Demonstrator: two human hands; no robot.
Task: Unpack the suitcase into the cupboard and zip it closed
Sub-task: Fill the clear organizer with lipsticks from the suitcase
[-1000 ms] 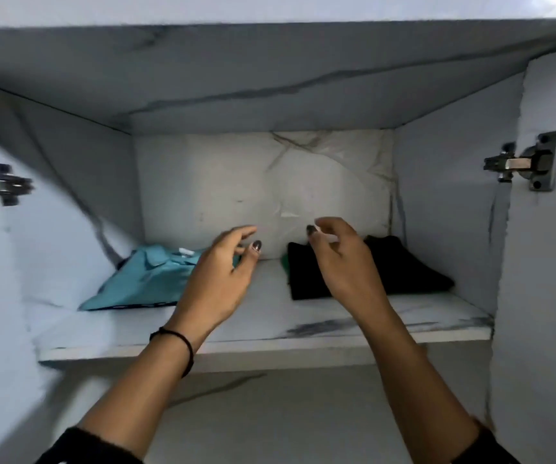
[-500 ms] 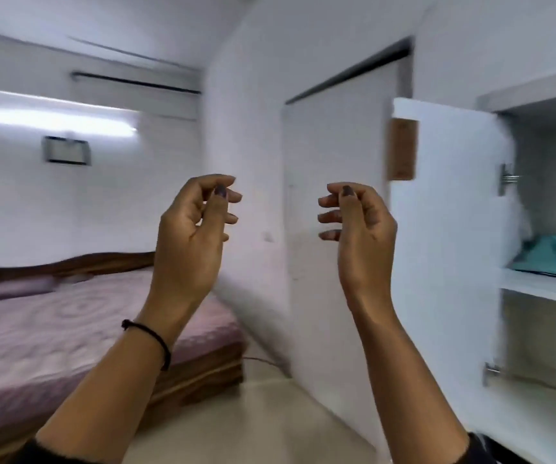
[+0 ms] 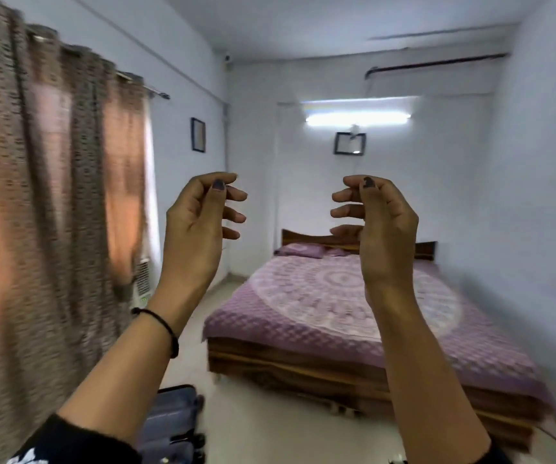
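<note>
Both my hands are raised in front of me, empty, palms facing each other. My left hand (image 3: 199,222) has loosely curled fingers and a black band on its wrist. My right hand (image 3: 375,222) mirrors it, fingers loosely curled, holding nothing. A grey-blue suitcase (image 3: 172,426) lies on the floor at the bottom of the view, partly hidden behind my left forearm; whether it is open I cannot tell. The cupboard is out of view.
A wooden bed (image 3: 353,323) with a purple patterned cover stands ahead and to the right. Brown curtains (image 3: 45,229) hang along the left wall. Pale floor (image 3: 270,430) lies between the suitcase and the bed.
My view has swung left, away from the cupboard shelf with its folded clothes, to the bedroom. Both hands drew back from the shelf and stay raised and empty.
</note>
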